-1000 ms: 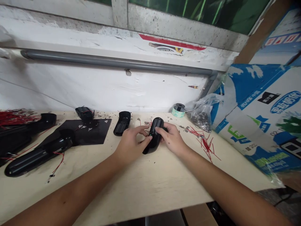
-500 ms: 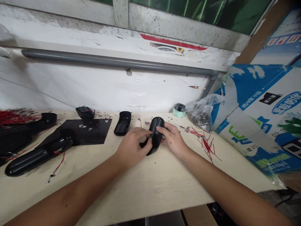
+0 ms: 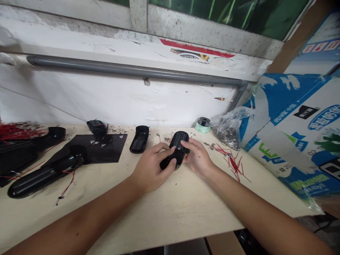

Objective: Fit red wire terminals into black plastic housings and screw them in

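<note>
Between my hands, above the table's middle, is a glossy black plastic shell. My right hand grips its right side, thumb on the inner face and fingers around the edge. My left hand is closed on its left side, with thumb and forefinger at the shell's middle. A small shiny part shows near the left fingertips, too small to name. A similar black shell lies on the table just left of the held one. Thin red wires and little metal parts lie behind my hands.
More black shells with red wires lie at left, beside a black mat bearing small metal pieces. At right are loose red wires, a tape roll, a plastic bag of small parts and a printed carton.
The held shell has tilted and shifted slightly right. My left fingers have moved across its middle, and the right thumb has moved slightly right with the shell.
</note>
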### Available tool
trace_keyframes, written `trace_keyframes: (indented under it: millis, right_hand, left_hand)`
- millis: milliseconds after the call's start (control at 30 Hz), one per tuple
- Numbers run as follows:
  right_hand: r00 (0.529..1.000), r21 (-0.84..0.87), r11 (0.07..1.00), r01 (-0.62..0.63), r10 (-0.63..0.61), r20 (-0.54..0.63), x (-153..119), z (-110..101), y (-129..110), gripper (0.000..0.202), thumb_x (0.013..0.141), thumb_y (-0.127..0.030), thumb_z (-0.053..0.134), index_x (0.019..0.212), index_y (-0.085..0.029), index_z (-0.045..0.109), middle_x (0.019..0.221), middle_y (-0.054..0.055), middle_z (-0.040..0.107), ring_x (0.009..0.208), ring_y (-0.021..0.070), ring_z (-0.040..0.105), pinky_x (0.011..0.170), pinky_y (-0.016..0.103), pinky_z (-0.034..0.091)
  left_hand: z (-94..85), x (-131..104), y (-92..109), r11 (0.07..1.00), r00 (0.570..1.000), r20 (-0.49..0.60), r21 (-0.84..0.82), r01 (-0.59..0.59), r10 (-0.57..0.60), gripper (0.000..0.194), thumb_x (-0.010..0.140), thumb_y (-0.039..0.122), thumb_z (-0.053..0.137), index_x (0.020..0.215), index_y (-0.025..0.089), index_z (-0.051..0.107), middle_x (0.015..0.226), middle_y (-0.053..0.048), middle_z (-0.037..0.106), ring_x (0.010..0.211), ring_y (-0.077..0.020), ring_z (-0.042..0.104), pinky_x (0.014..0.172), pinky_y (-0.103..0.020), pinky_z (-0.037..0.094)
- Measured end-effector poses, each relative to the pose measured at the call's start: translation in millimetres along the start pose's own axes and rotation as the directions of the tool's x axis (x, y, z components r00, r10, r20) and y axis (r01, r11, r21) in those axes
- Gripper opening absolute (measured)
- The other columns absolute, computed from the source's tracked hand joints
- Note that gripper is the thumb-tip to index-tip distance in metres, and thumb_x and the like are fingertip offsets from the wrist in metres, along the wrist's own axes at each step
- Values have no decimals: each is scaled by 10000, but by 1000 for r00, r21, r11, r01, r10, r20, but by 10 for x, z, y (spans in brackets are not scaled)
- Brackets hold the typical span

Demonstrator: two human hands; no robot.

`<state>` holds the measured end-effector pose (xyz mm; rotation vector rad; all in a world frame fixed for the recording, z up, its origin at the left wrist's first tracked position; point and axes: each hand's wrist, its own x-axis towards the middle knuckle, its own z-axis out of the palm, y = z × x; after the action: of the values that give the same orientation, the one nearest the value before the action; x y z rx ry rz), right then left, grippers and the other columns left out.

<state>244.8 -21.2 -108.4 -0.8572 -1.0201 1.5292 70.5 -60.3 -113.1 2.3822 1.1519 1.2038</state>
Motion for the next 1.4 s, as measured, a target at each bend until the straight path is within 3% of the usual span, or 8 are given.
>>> trace_keyframes:
  millis: [267,400,467,567,633,733,1100,1400]
  right_hand:
    - [1000,5,1000,12,-12,3,-8,13,-57,462,583,-408,843,882,-137,616,874,71,641,728,185,594,567,304,537]
    - [999,-19,999,-30,30,31,44,-41,-38,415,599,-392,830,829,-134,600,807,48,616,649,141,550,509,244,482]
    - [994,-2,998,-67,67,82,66,-69,-22,388,601,-363,823,809,-131,591,755,34,593,616,119,525,499,215,450]
    - [977,15,991,-130,125,173,62,-76,-13,373,616,-333,801,868,-130,616,763,39,602,634,122,538,520,207,445]
    - [962,8,986,-166,160,221,39,-62,-21,383,636,-329,783,928,-130,637,818,54,624,677,138,564,559,226,471]
    - [952,9,983,-184,176,249,8,-40,-38,361,654,-321,772,929,-124,646,816,49,624,677,136,569,588,239,487]
    - [958,21,983,-184,174,230,48,-87,45,443,656,-312,803,1030,-140,640,884,38,622,731,129,589,600,219,509]
    - [959,-21,988,-155,155,236,38,-63,58,365,679,-335,801,954,-144,655,879,52,623,759,142,592,612,230,515]
  left_hand:
    - [35,-13,4,998,1000,-8,56,-29,30,358,945,300,477,1222,186,672,1135,-105,588,1017,-218,585,921,-400,455]
    - [38,11,-2,969,991,-45,-218,114,-127,329,955,322,472,1147,197,708,1067,-96,614,1020,-216,586,925,-393,461]
    - [36,37,-27,842,952,-28,-475,255,-304,301,938,350,517,1116,200,707,1073,-87,617,1005,-208,602,915,-377,480]
    - [26,81,-81,472,834,112,-780,411,-541,384,857,366,646,1213,225,621,1157,-77,603,937,-199,638,854,-377,517]
    - [17,100,-108,249,786,290,-840,482,-546,436,827,366,680,1228,220,592,1134,-82,620,837,-183,648,778,-364,527]
    - [5,104,-119,113,763,492,-806,582,-419,353,821,368,691,1106,164,653,1034,-99,661,743,-161,637,721,-325,518]
    - [41,82,-104,124,738,497,-786,606,-458,391,781,310,761,1126,168,642,1103,-105,650,928,-176,627,817,-303,490]
    - [22,81,-138,67,733,561,-775,628,-384,306,791,256,746,1071,155,671,1085,-100,675,952,-177,634,865,-315,483]
